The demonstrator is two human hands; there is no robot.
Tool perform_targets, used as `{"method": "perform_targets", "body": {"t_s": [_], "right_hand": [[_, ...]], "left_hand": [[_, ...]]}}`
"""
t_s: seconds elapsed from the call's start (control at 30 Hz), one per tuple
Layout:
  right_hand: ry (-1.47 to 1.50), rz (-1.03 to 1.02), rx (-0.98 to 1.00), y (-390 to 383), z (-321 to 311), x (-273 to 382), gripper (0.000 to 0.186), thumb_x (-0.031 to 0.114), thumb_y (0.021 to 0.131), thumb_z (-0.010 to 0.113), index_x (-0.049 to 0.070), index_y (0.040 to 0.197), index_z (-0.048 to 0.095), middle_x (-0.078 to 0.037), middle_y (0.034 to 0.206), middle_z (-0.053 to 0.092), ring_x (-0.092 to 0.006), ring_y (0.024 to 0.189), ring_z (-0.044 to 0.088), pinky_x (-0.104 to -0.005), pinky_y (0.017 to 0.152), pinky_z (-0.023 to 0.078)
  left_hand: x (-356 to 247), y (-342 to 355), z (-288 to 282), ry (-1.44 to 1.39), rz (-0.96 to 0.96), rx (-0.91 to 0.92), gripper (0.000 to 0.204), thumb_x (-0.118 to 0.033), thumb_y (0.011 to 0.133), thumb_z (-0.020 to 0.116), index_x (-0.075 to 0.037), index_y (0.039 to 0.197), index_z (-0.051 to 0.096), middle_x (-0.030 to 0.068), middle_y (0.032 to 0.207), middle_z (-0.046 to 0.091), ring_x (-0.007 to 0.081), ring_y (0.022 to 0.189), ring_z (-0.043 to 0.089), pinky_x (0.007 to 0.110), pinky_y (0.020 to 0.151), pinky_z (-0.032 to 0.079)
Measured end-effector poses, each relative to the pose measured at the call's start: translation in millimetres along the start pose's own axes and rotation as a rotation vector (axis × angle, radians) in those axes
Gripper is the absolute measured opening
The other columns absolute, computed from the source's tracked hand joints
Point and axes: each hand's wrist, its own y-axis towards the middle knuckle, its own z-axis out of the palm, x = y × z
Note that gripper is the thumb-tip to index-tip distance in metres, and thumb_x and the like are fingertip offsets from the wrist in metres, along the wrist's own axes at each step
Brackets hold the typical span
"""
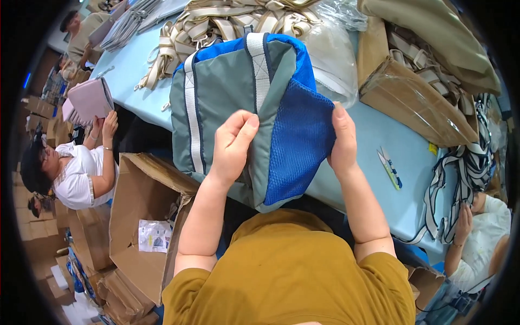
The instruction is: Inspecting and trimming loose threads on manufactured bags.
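A grey-green and blue bag (225, 81) with white webbing straps is held up before me, over the table's near edge. My left hand (234, 143) is closed on the grey fabric beside a strap, thumb on top. With thumb and fingers, my right hand (343, 132) pinches the edge of the bag's blue mesh side pocket (300, 138) and draws it out to the right. The fingers of both hands are partly hidden behind the cloth.
Beige-and-white straps (227, 24) lie heaped on the light-blue table (374, 179). Small snips (389, 168) lie at right, near a strap-filled carton (417, 97) and dark-and-white webbing (433, 189). An open carton (135, 206) stands at my left. Co-workers sit on both sides.
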Motion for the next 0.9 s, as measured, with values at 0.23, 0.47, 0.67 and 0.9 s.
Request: {"method": "perform_targets", "body": {"t_s": [0.23,0.47,0.67,0.9], "right_hand": [[-0.182,-0.051,0.108,-6.0,13.6,11.8,0.028,0.024,0.091,0.047,0.005,0.071,0.043,0.007,0.066,0.034,-0.0046,0.063,0.029,-0.0205,0.055,0.025],[0.019,-0.022,0.04,-11.5,7.1,4.4,0.024,0.019,0.089,0.051,0.007,0.069,0.047,0.008,0.066,0.038,-0.0031,0.063,0.029,-0.0191,0.057,0.023],[0.076,0.028,0.045,-11.4,5.6,0.7,0.023,0.019,0.089,0.051,0.007,0.07,0.048,0.008,0.066,0.038,-0.003,0.064,0.03,-0.0191,0.057,0.024],[0.075,0.049,0.018,-1.5,14.2,4.9,0.019,0.018,0.087,0.052,0.007,0.073,0.049,0.007,0.069,0.04,-0.0026,0.065,0.032,-0.0178,0.058,0.026]], "left_hand": [[-32.8,51.0,27.6,0.445,0.139,-0.026,0.036,-0.033,0.091,0.048,-0.001,0.074,0.054,0.0053,0.057,0.048,0.0101,0.054,0.044,0.026,0.051,0.036],[-16.6,48.3,30.3,-0.345,0.013,-0.041,0.028,-0.028,0.09,0.052,-0.008,0.071,0.055,-0.0115,0.064,0.04,-0.0007,0.059,0.029,0.017,0.052,0.025],[-9.1,49.8,26.4,-0.47,-0.022,-0.005,0.025,-0.029,0.09,0.052,-0.01,0.075,0.056,-0.0118,0.067,0.041,-0.0015,0.061,0.031,0.016,0.055,0.026],[-22.7,60.0,23.3,-0.429,-0.114,-0.055,0.032,-0.037,0.088,0.053,-0.005,0.085,0.058,-0.0051,0.07,0.052,0.0026,0.059,0.045,0.018,0.055,0.037]]}}
